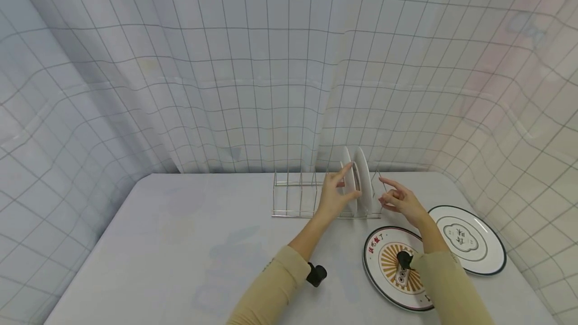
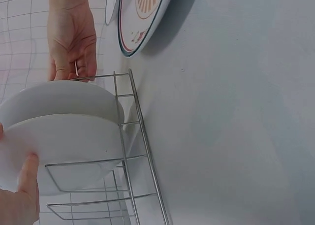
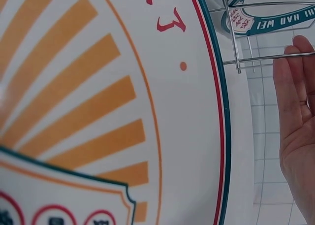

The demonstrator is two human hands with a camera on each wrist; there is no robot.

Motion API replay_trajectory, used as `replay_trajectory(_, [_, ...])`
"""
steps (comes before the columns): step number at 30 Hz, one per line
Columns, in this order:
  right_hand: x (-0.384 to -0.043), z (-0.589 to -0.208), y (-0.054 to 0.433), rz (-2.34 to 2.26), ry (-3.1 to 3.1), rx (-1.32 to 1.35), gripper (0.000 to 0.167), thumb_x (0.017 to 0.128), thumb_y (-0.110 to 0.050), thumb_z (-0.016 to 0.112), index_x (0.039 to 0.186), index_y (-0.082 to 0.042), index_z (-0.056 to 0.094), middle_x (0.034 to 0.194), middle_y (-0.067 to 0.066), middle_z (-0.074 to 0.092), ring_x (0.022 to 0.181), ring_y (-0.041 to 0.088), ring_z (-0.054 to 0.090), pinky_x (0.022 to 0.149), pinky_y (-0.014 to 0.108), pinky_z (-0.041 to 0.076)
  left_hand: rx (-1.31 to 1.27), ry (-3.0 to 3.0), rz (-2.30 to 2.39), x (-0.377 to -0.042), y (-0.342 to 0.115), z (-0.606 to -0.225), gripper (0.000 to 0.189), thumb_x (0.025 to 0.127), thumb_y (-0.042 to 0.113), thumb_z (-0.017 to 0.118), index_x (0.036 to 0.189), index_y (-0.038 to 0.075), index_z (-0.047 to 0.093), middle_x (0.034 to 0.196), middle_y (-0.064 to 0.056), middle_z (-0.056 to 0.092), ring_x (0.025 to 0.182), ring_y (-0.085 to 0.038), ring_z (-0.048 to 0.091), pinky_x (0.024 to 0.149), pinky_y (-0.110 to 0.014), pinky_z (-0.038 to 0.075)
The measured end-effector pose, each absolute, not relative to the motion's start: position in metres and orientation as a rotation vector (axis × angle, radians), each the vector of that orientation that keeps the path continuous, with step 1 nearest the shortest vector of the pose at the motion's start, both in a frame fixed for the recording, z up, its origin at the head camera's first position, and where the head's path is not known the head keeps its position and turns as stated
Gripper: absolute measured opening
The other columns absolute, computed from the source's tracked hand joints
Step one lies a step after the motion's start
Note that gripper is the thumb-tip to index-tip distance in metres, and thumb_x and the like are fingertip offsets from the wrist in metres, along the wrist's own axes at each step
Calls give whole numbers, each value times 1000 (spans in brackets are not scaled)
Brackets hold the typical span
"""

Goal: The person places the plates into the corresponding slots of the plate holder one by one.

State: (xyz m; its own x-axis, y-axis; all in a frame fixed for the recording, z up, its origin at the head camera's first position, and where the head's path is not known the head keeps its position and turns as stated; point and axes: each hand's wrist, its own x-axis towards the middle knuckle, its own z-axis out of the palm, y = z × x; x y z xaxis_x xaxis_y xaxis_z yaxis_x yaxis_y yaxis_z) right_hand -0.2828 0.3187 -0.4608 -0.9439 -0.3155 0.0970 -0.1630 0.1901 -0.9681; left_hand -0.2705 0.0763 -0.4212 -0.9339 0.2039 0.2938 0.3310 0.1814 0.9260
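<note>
Two white plates (image 1: 365, 182) stand on edge, side by side, in the right part of a wire dish rack (image 1: 293, 213). My left hand (image 1: 333, 195) is at the left-hand plate (image 2: 74, 141), its thumb and index finger extended and touching it. In the left wrist view a fingertip lies against its plain white face, another at its rim. Just beyond the rack's right end is my right hand (image 1: 402, 202), holding nothing. Its fingers are loosely bent, beside the end wire in the right wrist view, where contact is hard to judge.
Below my right forearm lies a plate (image 1: 377, 265) with an orange ray pattern and dark rim. Another dark-rimmed plate (image 1: 489, 245) lies farther right. Black wrist devices (image 1: 317, 275) show at both sleeves. A grid-patterned curtain (image 1: 289, 64) encloses the white table (image 1: 189, 245).
</note>
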Motion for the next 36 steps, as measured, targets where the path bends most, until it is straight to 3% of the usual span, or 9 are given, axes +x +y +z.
replay_trajectory(3, [-282,-461,319,-1869,2324,-479,52,93,-12,51,142,-13,33,88,4,64,93,17,62,82,22,52,-548,-2322,-1866,-269,77,-422,72,76,19,73,139,28,40,119,-14,40,100,-27,50,80,-34,52])
replay_trajectory(7, [-282,-461,318,-1866,2325,-475,54,93,-12,51,143,-8,29,88,3,64,92,14,62,82,22,52,-539,-2311,-1877,-270,77,-424,72,75,18,74,139,28,40,119,-14,41,100,-26,50,76,-26,52])
replay_trajectory(11, [-281,-457,317,-1803,2357,-466,56,94,-14,51,143,-5,26,94,12,62,95,19,61,83,25,52,-537,-2285,-1903,-269,77,-425,73,75,16,74,139,24,40,120,-15,41,102,-27,49,75,-21,52])
replay_trajectory(14, [-278,-450,318,-1713,2374,-491,57,95,-15,49,144,-6,22,105,26,56,100,25,59,86,33,52,-547,-2232,-1956,-267,75,-427,73,77,14,72,140,19,38,126,-16,39,106,-31,48,79,-25,52])
replay_trajectory(19, [-264,-435,327,-1563,2434,-530,61,95,-15,49,146,-8,16,124,33,43,104,9,56,90,39,49,-520,-2092,-2051,-254,68,-433,67,81,11,69,139,12,37,128,-15,41,112,-34,44,88,-39,50])
replay_trajectory(23, [-242,-426,341,-1568,2487,-505,59,96,-16,48,147,-13,17,128,29,42,103,-1,54,88,29,50,-484,-1999,-2075,-232,63,-430,49,82,2,65,127,-1,44,116,-19,47,105,-40,47,86,-48,49])
replay_trajectory(29, [-203,-425,364,-1766,2467,-408,52,98,-12,42,146,-17,21,119,1,55,103,3,57,82,23,52,-462,-2062,-2153,-202,64,-431,34,79,-6,63,110,-8,50,103,-22,52,96,-43,51,75,-28,53])
replay_trajectory(33, [-175,-429,379,-1868,2432,-345,51,98,-8,39,145,-16,23,115,-10,57,102,4,58,81,25,53,-444,-2235,-2241,-203,72,-457,38,77,0,66,112,-4,52,100,-16,56,88,-26,56,65,-17,49])
replay_trajectory(36, [-156,-436,388,-1895,2421,-267,50,98,-8,40,144,-17,25,114,-13,57,100,3,59,79,26,54,-470,-2380,-2286,-208,77,-477,45,76,4,70,117,0,53,97,-10,58,81,-12,56,63,-19,51])
